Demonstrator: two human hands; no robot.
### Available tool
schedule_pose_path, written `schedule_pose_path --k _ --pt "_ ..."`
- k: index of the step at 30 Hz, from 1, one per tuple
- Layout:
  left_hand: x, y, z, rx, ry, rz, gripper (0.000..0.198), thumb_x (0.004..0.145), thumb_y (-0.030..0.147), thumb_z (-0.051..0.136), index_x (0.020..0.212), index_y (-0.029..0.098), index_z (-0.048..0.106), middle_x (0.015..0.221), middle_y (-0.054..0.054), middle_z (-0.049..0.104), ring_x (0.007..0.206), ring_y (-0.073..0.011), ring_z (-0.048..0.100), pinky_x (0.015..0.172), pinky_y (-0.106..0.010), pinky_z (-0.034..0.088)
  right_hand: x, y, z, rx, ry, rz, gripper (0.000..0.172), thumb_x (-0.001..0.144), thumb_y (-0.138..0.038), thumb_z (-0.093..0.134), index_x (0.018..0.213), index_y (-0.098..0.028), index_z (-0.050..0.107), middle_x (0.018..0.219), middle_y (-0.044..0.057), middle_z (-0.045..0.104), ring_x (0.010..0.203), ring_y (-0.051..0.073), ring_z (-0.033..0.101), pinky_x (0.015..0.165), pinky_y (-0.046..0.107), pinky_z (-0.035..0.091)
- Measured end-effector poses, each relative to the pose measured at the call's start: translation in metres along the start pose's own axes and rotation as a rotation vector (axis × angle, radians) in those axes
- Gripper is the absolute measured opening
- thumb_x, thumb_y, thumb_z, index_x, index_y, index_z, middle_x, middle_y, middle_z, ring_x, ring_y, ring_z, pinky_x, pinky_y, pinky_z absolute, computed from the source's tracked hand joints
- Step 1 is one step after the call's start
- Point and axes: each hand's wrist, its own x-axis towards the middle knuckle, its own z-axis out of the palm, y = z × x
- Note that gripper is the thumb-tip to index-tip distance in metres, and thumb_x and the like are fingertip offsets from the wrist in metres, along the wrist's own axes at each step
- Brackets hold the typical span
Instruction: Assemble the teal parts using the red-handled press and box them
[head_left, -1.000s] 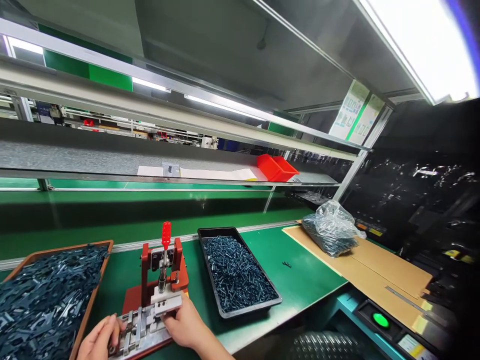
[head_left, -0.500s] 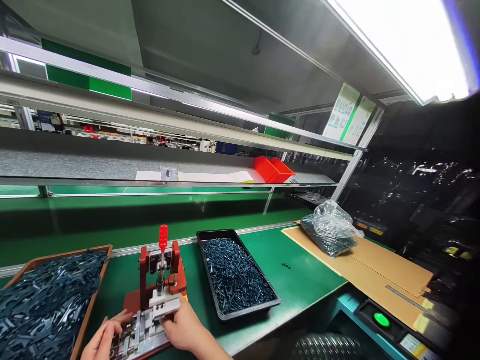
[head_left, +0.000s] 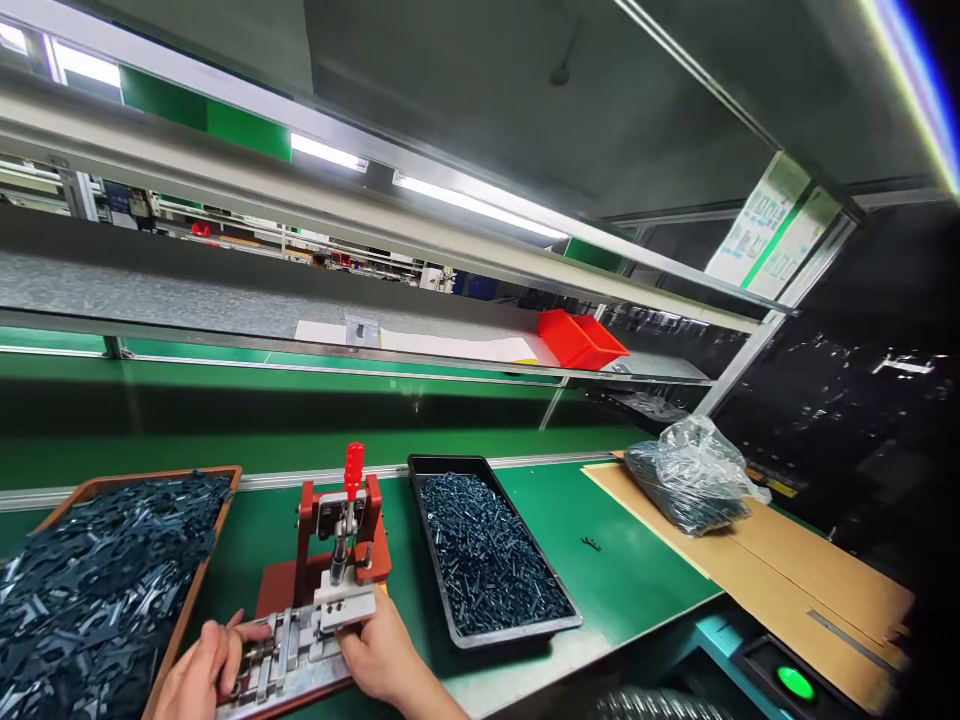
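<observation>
A toggle clamp fixture with a red upright handle, reddish-brown frame and metal slide bed stands on the green bench between my hands. My right hand is closed around the right side of its metal block, thumb in front and fingers partly hidden behind. At the bed's left end, my left hand has its fingers curled together over the small metal parts; anything between the fingertips is hidden. A brown tray heaped with flat dark metal pieces is beside my left hand. Right of the fixture lies a black tray full of small dark pins.
A small dark part lies on the bench. Further right, a clear plastic bag of dark parts rests on cardboard. Red bins stand on the shelf above. A teal machine with a green-lit button is at lower right.
The view has tilted and shifted, so most things appear further right. My left fingers have curled more over the fixture's left end. My right hand keeps its hold on the block.
</observation>
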Motion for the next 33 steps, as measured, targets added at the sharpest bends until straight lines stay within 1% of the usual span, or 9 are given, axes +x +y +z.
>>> schedule_pose_path --k 5,9,13,17,20,22,26,29,33 --pt "0.005 -0.01 0.007 -0.049 0.092 0.063 0.071 0.074 0.093 0.048 0.058 0.024 0.043 0.063 -0.002 0.061 0.092 -0.0305 0.071 0.124 -0.057 0.037 0.0 0.005 0.003 -0.005 0.018 -0.046 0.042 0.08 -0.011 0.059 0.114 -0.031 0.074 0.123 0.003 0.071 0.113 0.027 0.068 0.1 0.04 0.054" --pt "-0.004 -0.01 0.013 0.064 0.203 0.128 0.07 0.079 0.089 0.046 0.087 0.022 0.063 0.103 -0.012 0.075 0.108 -0.034 0.07 0.113 -0.058 0.048 -0.007 0.008 -0.003 0.009 0.076 -0.111 0.042 0.084 -0.013 0.053 0.119 -0.026 0.071 0.121 0.007 0.069 0.111 0.026 0.066 0.101 0.04 0.052" --pt "-0.064 -0.019 0.013 0.262 0.318 0.241 0.065 0.093 0.066 0.051 0.137 0.019 0.054 0.144 -0.018 0.059 0.135 -0.035 0.057 0.118 -0.06 0.043 -0.038 0.013 -0.014 0.017 0.172 -0.002 0.022 0.099 -0.028 0.05 0.106 -0.021 0.07 0.097 0.008 0.071 0.089 0.023 0.069 0.083 0.033 0.057" --pt "-0.159 -0.031 0.016 0.329 0.272 0.358 0.043 0.098 0.038 0.056 0.139 0.025 0.054 0.15 -0.013 0.055 0.141 -0.0291 0.052 0.12 -0.052 0.043 -0.084 0.004 -0.024 0.095 0.063 0.075 0.021 0.099 -0.039 0.057 0.097 -0.02 0.066 0.086 0.006 0.068 0.073 0.02 0.065 0.066 0.027 0.053" --pt "-0.207 -0.026 0.025 0.186 0.035 0.163 0.042 0.101 0.038 0.054 0.141 0.027 0.056 0.146 -0.011 0.059 0.134 -0.0263 0.058 0.115 -0.045 0.049 -0.107 -0.024 -0.016 0.155 -0.191 0.081 0.025 0.104 -0.04 0.051 0.095 -0.022 0.066 0.08 0.003 0.065 0.07 0.018 0.061 0.065 0.026 0.051" --pt "-0.217 -0.017 0.035 0.03 -0.063 -0.013 0.047 0.101 0.045 0.052 0.144 0.026 0.056 0.147 -0.012 0.06 0.135 -0.0264 0.058 0.116 -0.045 0.048 -0.116 -0.044 -0.001 0.204 -0.318 0.073 0.026 0.105 -0.04 0.049 0.095 -0.022 0.067 0.083 0.004 0.066 0.076 0.019 0.064 0.07 0.027 0.053" --pt "-0.201 0.003 0.047 -0.251 0.04 -0.212 0.048 0.099 0.055 0.053 0.129 0.021 0.067 0.14 -0.014 0.065 0.132 -0.0271 0.061 0.119 -0.045 0.045 -0.122 -0.068 0.034 0.329 -0.361 0.104 0.024 0.104 -0.041 0.052 0.113 -0.023 0.066 0.101 0.008 0.072 0.087 0.02 0.069 0.078 0.03 0.058" --pt "-0.182 0.006 0.022 -0.425 0.235 -0.254 0.053 0.093 0.063 0.06 0.118 0.017 0.07 0.126 -0.017 0.072 0.115 -0.0283 0.07 0.108 -0.046 0.053 -0.114 -0.067 0.028 0.315 -0.361 0.102 0.036 0.1 -0.043 0.056 0.131 -0.025 0.06 0.115 0.012 0.072 0.091 0.023 0.071 0.077 0.034 0.061" --pt "-0.177 -0.018 -0.083 -0.038 0.467 -0.252 0.063 0.085 0.069 0.062 0.118 0.015 0.068 0.114 -0.018 0.075 0.102 -0.029 0.073 0.104 -0.049 0.054 -0.083 -0.034 -0.05 -0.042 -0.071 0.085 0.029 0.094 -0.05 0.055 0.11 -0.028 0.069 0.107 0.013 0.073 0.09 0.029 0.07 0.08 0.044 0.06"
